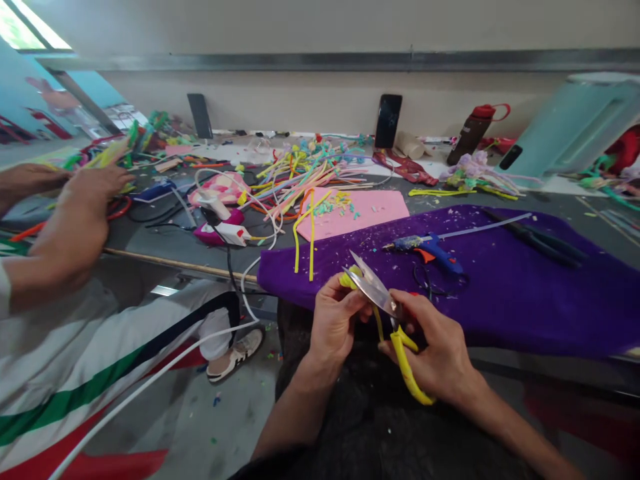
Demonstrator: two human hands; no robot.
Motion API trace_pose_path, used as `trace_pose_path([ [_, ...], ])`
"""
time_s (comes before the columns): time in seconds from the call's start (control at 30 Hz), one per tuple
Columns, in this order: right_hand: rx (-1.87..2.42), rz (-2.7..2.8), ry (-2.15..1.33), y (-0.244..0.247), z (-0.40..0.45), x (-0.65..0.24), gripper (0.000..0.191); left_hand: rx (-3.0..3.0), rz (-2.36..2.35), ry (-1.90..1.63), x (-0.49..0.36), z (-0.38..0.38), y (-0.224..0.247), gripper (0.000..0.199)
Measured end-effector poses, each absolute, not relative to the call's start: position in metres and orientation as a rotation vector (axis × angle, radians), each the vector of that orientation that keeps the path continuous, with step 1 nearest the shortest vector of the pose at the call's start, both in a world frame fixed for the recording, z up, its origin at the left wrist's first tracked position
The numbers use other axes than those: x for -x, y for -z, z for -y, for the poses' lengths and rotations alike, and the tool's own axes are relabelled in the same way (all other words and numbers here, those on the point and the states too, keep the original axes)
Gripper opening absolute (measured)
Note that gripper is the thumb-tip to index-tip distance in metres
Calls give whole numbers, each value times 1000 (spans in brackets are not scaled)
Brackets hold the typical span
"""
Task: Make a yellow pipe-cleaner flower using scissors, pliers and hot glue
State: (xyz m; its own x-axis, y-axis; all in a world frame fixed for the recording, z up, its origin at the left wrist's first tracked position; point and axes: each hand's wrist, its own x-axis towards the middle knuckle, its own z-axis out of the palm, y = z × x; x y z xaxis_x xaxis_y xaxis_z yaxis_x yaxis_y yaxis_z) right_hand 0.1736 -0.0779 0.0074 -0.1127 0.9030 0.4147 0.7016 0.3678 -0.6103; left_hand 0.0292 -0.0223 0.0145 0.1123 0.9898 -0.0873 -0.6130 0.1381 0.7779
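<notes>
My right hand (440, 347) holds scissors (376, 293) with yellow handles, their blades parted and pointing up and to the left. Between the fingers of my left hand (334, 320) is a coiled yellow pipe cleaner (351, 277), and a yellow strand hangs down beside it. The blades pass right beside the coil; whether they touch it I cannot tell. Both hands are above my lap, at the front edge of a purple cloth (520, 293). On that cloth lie a blue glue gun (440, 255) with a glue stick in it and dark pliers (543, 240).
A pink sheet (370, 217) carries small cut pieces and yellow strips. Behind it lies a heap of coloured pipe cleaners (310, 170). A power strip (225, 233) with trailing white cable stands left. A phone (388, 121), a bottle (470, 133) and a co-worker's hands (95, 183) are also present.
</notes>
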Motion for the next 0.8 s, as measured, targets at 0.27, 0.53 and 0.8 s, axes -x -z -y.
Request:
trace_pose_path([
  [0.27, 1393, 1903, -266, -5, 77, -172, 55, -728, -734, -1326, -27, 25, -14, 16],
  [0.53, 1376, 1914, -294, -4, 76, -174, 54, -776, -750, -1353, -23, 25, -14, 14],
  [0.8, 1358, 1920, -297, -1, 78, -177, 55, -816, -820, -1320, -21, 26, -15, 18],
])
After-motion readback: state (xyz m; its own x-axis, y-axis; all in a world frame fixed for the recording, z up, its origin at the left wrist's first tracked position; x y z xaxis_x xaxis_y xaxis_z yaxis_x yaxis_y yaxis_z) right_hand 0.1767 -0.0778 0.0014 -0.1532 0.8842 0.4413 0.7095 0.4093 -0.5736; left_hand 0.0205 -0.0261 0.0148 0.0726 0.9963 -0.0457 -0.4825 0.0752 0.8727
